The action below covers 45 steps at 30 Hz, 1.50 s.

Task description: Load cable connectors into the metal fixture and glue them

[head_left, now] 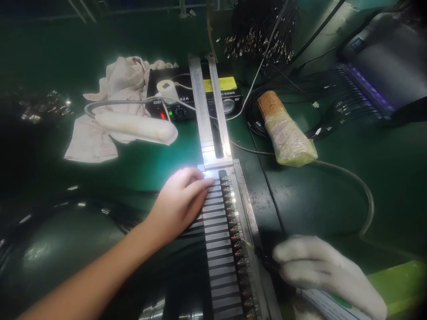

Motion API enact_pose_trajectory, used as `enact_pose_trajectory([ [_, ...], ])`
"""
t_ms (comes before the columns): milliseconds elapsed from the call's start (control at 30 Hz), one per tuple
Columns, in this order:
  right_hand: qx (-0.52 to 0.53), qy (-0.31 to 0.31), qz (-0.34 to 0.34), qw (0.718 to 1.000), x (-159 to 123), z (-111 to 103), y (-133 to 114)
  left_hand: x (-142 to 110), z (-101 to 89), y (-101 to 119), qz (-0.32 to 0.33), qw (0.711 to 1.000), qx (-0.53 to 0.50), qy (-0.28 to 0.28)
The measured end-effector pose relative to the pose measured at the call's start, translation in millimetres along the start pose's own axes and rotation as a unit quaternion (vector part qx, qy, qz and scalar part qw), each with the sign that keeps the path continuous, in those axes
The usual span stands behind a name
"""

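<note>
A long slotted metal fixture (pixel 216 216) runs away from me, with black cables lying across its slots. Stripped, coppery wire ends (pixel 232 208) with small metal connectors line its right side. My bare left hand (pixel 182 200) is at the far slots, thumb and forefinger pinched on a black cable there. My right hand (pixel 320 266), in a white glove, grips a dark, thin-tipped tool (pixel 265 258). Its tip is close to the row of wire ends, partway along; contact cannot be made out. The exact kind of tool is unclear.
Behind the fixture sits a black controller box (pixel 187 113) with a white lamp (pixel 136 126) and pale cloth (pixel 123 80) beside it. A plastic-wrapped, cork-topped block (pixel 288 131) stands to the right. Cable bundles (pixel 263 35) lie at the back; a purple-lit machine (pixel 373 89) is far right.
</note>
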State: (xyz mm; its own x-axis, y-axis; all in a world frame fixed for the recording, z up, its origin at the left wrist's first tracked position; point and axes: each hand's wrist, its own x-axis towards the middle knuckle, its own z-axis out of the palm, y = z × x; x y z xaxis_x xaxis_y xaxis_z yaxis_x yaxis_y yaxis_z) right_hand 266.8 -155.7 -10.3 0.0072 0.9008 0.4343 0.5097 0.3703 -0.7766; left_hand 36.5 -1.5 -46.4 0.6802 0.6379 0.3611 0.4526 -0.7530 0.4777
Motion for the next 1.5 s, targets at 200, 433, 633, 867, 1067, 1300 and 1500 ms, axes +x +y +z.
enact_pose_trajectory([
  [200,-0.024,0.074,0.014,0.997,-3.5,10.8,-9.7,0.7,0.8,0.1,-0.002,1.0,-0.001,-0.004],
  [433,0.026,-0.07,-0.057,0.996,-3.1,-6.1,10.9,0.3,0.0,0.9,-0.002,1.0,-0.004,-0.004],
  [633,0.042,-0.069,-0.057,0.995,-3.1,-5.0,12.1,1.5,0.0,1.5,0.001,1.0,0.0,-0.001],
  [867,0.035,-0.059,-0.043,0.997,-7.6,-4.6,8.3,0.4,0.2,0.7,-0.003,1.0,0.002,-0.004],
  [1067,0.032,-0.043,-0.036,0.998,-9.1,-5.0,7.1,0.8,0.1,1.4,-0.002,1.0,0.0,-0.005],
  [1300,0.012,-0.015,0.007,1.0,-7.2,2.3,-0.3,0.2,0.2,0.6,-0.003,1.0,0.004,-0.004],
  [1500,0.018,-0.011,0.004,1.0,-9.7,3.0,-2.7,-0.3,0.4,0.3,-0.008,1.0,0.006,-0.004],
])
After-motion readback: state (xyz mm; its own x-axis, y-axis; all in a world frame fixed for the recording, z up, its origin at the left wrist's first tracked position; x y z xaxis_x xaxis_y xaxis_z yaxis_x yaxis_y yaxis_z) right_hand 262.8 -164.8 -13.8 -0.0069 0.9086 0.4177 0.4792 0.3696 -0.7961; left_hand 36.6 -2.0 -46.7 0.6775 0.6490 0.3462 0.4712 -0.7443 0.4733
